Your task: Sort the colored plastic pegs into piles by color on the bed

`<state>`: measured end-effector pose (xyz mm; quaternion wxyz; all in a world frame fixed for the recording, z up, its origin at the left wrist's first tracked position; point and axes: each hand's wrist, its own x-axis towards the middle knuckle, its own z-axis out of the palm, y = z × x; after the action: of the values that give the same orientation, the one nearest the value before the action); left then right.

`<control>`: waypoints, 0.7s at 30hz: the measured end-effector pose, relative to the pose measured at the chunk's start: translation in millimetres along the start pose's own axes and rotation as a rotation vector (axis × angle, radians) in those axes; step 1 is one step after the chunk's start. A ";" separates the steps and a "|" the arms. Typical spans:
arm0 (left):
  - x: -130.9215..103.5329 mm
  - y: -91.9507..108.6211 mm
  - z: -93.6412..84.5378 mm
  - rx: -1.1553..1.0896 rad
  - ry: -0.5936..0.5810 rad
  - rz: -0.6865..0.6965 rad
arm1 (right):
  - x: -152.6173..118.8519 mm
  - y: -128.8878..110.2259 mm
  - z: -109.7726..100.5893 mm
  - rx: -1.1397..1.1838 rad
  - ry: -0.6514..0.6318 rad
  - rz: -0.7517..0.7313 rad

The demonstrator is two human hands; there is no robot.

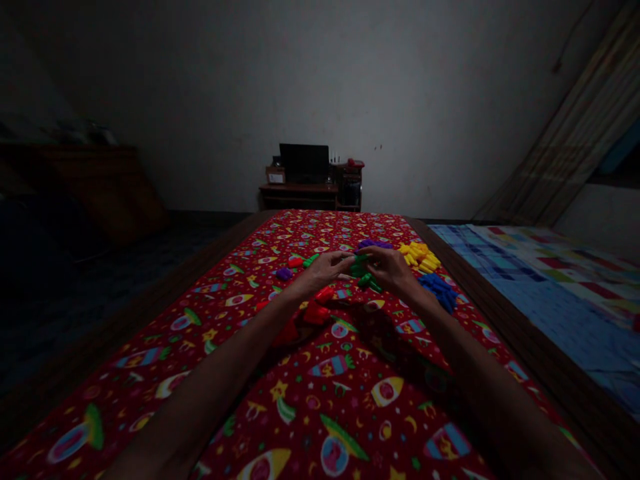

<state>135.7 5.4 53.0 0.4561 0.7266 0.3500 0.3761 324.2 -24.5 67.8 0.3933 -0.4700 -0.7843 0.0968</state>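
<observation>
Above the red patterned cloth, my left hand (326,268) and my right hand (387,265) meet with fingers pinched. A small green plastic piece (359,265) is between their fingertips, partly hidden; its exact kind does not show. Just below my right hand lie more green pieces (371,283) on the cloth. Under my left wrist several red pieces (317,312) are scattered, some covered by the forearm. A purple pile (375,245) sits behind my right hand. To its right are a yellow pile (420,257) and a blue pile (439,292).
Past my left hand lie a loose purple piece (285,274), a red piece (295,263) and a green piece (311,260). The cloth (330,400) covers a long surface with a brown border. Beyond stands a desk with a monitor (305,162). Blue bedding (520,293) is at right.
</observation>
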 end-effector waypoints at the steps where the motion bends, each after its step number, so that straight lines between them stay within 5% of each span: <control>1: 1.1 -1.0 -3.5 0.058 0.036 0.010 | 0.9 5.7 -3.7 -0.072 0.042 0.045; 4: 5.4 -5.9 -22.3 0.305 0.167 0.054 | -0.1 23.8 -16.5 -0.374 0.097 0.184; 9: 3.4 -22.6 -59.0 0.650 0.279 0.036 | -13.7 45.7 -19.3 -0.731 0.006 0.303; 15: 0.6 -51.2 -78.5 0.924 0.228 -0.009 | -19.9 48.4 -1.2 -0.783 -0.142 0.295; 21: 24.9 -60.7 -86.0 0.959 0.076 -0.037 | -12.8 40.2 -3.7 -0.783 -0.144 0.305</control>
<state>62.9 81.5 28.3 0.0630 0.8346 0.5132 0.1902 356.6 -14.0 42.6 0.1104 -0.6866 -0.7087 -0.1186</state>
